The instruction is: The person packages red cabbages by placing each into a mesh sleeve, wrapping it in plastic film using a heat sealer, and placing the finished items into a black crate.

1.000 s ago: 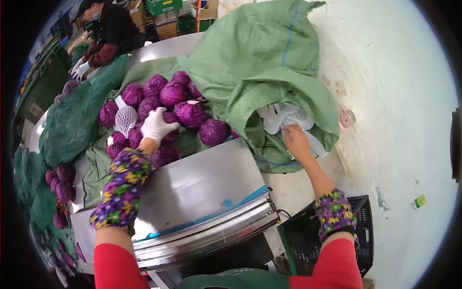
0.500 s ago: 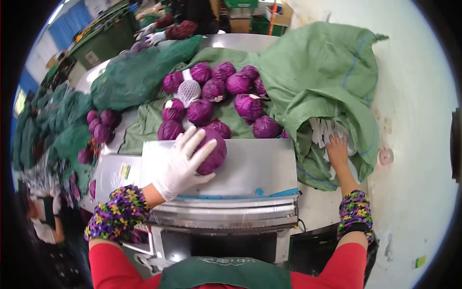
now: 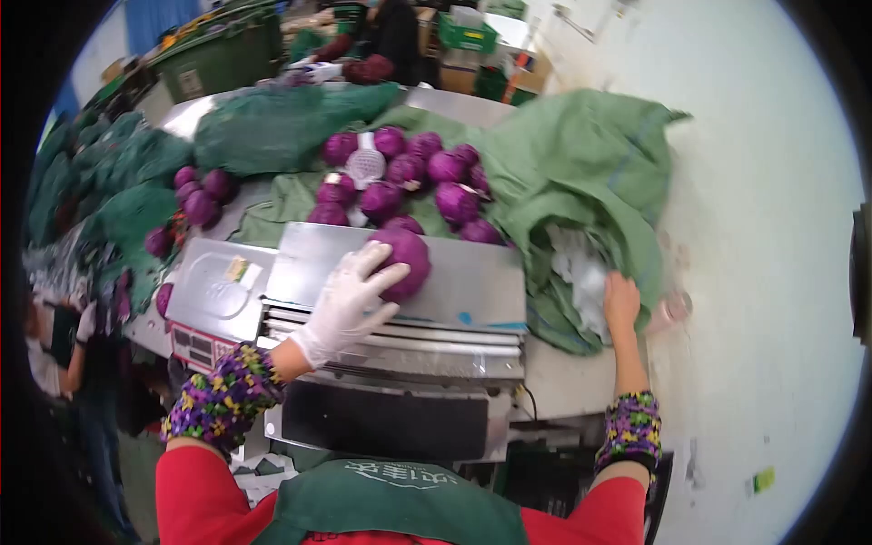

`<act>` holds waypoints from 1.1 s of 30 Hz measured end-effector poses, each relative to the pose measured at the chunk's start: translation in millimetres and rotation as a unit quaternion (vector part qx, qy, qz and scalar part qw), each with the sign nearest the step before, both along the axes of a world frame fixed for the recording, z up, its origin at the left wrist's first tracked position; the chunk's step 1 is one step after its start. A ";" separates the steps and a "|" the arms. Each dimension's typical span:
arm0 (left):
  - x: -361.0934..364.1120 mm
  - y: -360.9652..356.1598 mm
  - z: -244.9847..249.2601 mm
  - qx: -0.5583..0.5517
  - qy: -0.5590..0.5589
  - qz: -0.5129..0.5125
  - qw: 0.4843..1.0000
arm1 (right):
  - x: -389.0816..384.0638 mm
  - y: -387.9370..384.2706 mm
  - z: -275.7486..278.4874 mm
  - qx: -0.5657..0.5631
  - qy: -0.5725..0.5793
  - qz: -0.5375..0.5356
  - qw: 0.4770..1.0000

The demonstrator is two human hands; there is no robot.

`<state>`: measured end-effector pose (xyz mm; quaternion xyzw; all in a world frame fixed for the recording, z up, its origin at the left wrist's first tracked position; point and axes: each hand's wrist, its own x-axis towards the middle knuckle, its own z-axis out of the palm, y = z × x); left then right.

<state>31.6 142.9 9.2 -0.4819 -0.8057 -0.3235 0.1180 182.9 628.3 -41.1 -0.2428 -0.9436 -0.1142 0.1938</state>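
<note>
In the head view, my left hand (image 3: pixel 350 304), in a white glove, is pressed to the near left side of a red cabbage (image 3: pixel 400 263), its fingers spread round the curve. The cabbage sits on the metal top of a wrapping machine (image 3: pixel 472 277). My bare right hand (image 3: pixel 621 304) is at the mouth of a green woven sack (image 3: pixel 595 173), its fingers curled at the edge of white foam netting (image 3: pixel 581 277). Its fingertips are partly hidden. Behind the machine lie several more red cabbages (image 3: pixel 381 202), and a white foam net (image 3: pixel 366 167) is among them.
A scale (image 3: pixel 213 282) stands left of the machine. Dark green mesh bags (image 3: pixel 282 127) and loose cabbages (image 3: pixel 200 207) lie farther left. Across the table is a co-worker (image 3: pixel 391 45); another person (image 3: pixel 59 350) is at the left. A white wall (image 3: pixel 754 272) borders the right.
The view has shifted. My right hand's fingers, spread on the white netting before, are now curled at its edge. My left hand stays against the cabbage, now lower on its side.
</note>
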 end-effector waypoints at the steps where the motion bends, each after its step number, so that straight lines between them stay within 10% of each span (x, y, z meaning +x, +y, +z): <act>1: 7.3 0.4 2.4 0.030 -0.020 -0.002 0.999 | 4.8 4.6 10.6 0.006 0.029 0.036 0.999; 8: 95.8 49.0 48.6 0.259 -0.209 -0.036 0.942 | 39.6 -178.9 119.4 -0.321 0.185 0.139 0.918; 12: 131.5 73.2 25.5 0.233 -0.409 -0.083 0.879 | 66.8 -250.5 105.2 -0.307 0.133 0.247 0.910; 18: 148.2 49.4 20.5 0.385 -0.656 -0.105 0.640 | 79.4 -215.7 78.4 -0.637 0.116 0.207 0.734; 22: 158.8 55.9 -6.0 0.313 -0.580 -0.064 0.750 | 63.1 -276.9 40.4 -0.634 0.095 0.382 0.666; 23: 157.7 53.9 -10.3 0.287 -0.371 0.021 0.883 | 61.1 -298.2 39.9 -0.706 0.179 0.313 0.609; 25: 149.9 43.7 -6.3 0.329 -0.143 0.084 0.930 | 61.8 -302.1 34.3 -0.798 0.131 0.215 0.548; 26: 155.0 37.6 -11.6 0.423 -0.430 0.020 0.798 | 54.6 -306.8 28.5 -0.791 0.139 0.204 0.559; 29: 142.2 22.3 -11.3 0.503 -0.634 -0.037 0.587 | 45.5 -308.2 10.8 -0.891 0.169 0.188 0.377; 31: 146.6 18.5 -23.1 0.364 -0.717 -0.008 0.595 | 33.0 -301.3 31.1 -0.904 0.168 0.082 0.384; 33: 147.4 -6.0 -31.2 0.105 -0.824 -0.162 0.533 | 23.1 -281.4 29.5 -0.933 0.163 0.203 0.250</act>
